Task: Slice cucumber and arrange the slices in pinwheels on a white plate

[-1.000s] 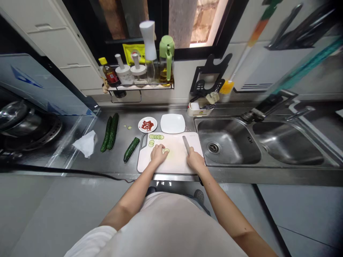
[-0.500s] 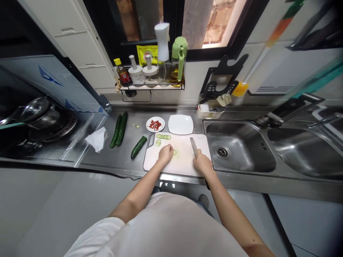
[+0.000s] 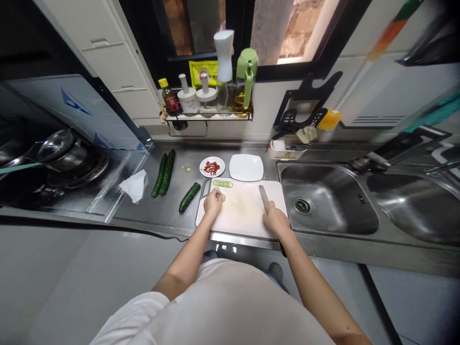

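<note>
At the left part of the white cutting board (image 3: 247, 225), my left hand (image 3: 212, 204) is closed with its fingertips on a cucumber slice (image 3: 223, 197). Another slice lies partly hidden behind those fingers. Just beyond is a short overlapping row of cucumber slices (image 3: 223, 184). My right hand (image 3: 276, 219) grips a kitchen knife (image 3: 263, 196) over the board's right side, blade pointing away from me. Left of the board lies a cut cucumber (image 3: 189, 198). Two whole cucumbers (image 3: 166, 173) rest side by side farther left.
Behind the board stand a small plate of chopped red pieces (image 3: 212, 167) and a white square plate (image 3: 246, 167). The sink (image 3: 323, 201) adjoins the board on the right. A crumpled tissue (image 3: 134, 186) and a stove with a pot (image 3: 64, 153) are left. A condiment rack (image 3: 212, 116) hangs above.
My left hand has moved left across the board with a cucumber slice at its fingertips, toward the other slices. The right hand still holds the knife in about the same place.
</note>
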`<state>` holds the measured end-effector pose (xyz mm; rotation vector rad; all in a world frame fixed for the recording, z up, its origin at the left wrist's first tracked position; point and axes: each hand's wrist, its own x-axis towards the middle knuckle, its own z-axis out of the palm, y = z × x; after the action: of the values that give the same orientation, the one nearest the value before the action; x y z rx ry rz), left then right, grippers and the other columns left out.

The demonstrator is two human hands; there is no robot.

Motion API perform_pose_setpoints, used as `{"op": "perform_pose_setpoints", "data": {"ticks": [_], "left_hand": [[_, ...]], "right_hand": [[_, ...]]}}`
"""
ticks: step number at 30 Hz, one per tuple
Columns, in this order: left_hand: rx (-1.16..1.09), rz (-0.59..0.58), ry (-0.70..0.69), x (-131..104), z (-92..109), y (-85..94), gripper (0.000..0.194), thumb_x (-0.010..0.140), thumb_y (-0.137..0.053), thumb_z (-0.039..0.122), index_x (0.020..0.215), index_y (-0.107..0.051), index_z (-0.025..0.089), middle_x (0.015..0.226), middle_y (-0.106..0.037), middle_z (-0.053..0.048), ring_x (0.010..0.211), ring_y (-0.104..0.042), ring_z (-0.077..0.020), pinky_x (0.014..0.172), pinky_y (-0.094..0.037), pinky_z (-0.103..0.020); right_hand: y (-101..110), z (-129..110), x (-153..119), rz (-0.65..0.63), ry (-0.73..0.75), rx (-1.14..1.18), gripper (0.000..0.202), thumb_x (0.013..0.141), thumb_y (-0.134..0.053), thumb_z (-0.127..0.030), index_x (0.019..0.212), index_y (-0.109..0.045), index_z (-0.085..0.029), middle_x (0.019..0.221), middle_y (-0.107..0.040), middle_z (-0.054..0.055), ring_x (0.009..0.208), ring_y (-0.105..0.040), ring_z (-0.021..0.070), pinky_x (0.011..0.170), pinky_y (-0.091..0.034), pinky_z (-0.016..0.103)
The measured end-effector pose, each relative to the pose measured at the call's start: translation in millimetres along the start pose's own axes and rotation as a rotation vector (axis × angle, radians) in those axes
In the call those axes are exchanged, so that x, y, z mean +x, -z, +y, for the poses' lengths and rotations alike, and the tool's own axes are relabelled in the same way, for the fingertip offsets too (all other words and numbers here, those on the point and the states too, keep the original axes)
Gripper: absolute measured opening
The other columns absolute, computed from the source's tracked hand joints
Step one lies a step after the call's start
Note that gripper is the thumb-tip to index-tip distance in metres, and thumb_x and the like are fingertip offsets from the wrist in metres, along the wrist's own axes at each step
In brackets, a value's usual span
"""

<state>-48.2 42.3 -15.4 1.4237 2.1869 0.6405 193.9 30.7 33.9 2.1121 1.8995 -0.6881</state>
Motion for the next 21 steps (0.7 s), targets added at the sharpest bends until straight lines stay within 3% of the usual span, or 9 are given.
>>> {"op": "perform_pose_setpoints", "data": {"ticks": [7,21], "left_hand": [[-0.010,0.072,0.091,11,-18,8.2,0.015,0.086,-0.054,0.026,0.098,-0.064,0.026,0.091,-0.071,-0.001,0.087,-0.064,-0.0177,0.074,-0.042,-0.025],[0.140,0.083,0.111,4,-18,8.9,0.023,0.088,-0.049,0.025,0.101,-0.067,0.027,0.107,-0.068,-0.007,0.098,-0.060,-0.0227,0.078,-0.042,-0.030]], "right_hand": [[-2,2,2,0.007,0.000,-0.006,0.033,0.091,-0.036,-0.020,0.123,-0.040,-0.014,0.104,-0.065,0.018,0.099,-0.064,0.0277,0.078,-0.045,0.036],[-1,0,1,-0.005,-0.008,-0.027,0.035,0.090,-0.035,-0.020,0.125,-0.039,-0.013,0.105,-0.065,0.018,0.100,-0.063,0.0280,0.078,-0.044,0.035]]}}
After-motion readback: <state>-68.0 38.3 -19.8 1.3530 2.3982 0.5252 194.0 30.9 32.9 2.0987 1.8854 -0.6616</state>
